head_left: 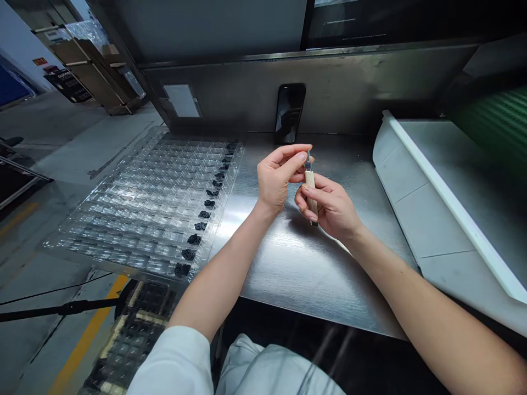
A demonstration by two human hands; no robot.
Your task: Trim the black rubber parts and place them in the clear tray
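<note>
Over the metal bench, my right hand [329, 203] is closed round the pale handle of a knife-like tool [312, 192]. Its thin metal tip points up and away from me. Close beside that tip, my left hand [280, 173] is closed in a pinch, thumb and index finger at the metal. Whether a small part sits between those fingertips cannot be made out. To the left lies a clear plastic tray [135, 197] with rows of pockets. Small black parts [200, 226] fill the column along its right edge.
A dark phone [290, 112] leans against the metal back panel [239, 104]. At the right stands a white bin [432, 203] with a raised rim. The steel bench top [296, 274] ends in front of me. Cartons on a cart [94, 71] stand back left.
</note>
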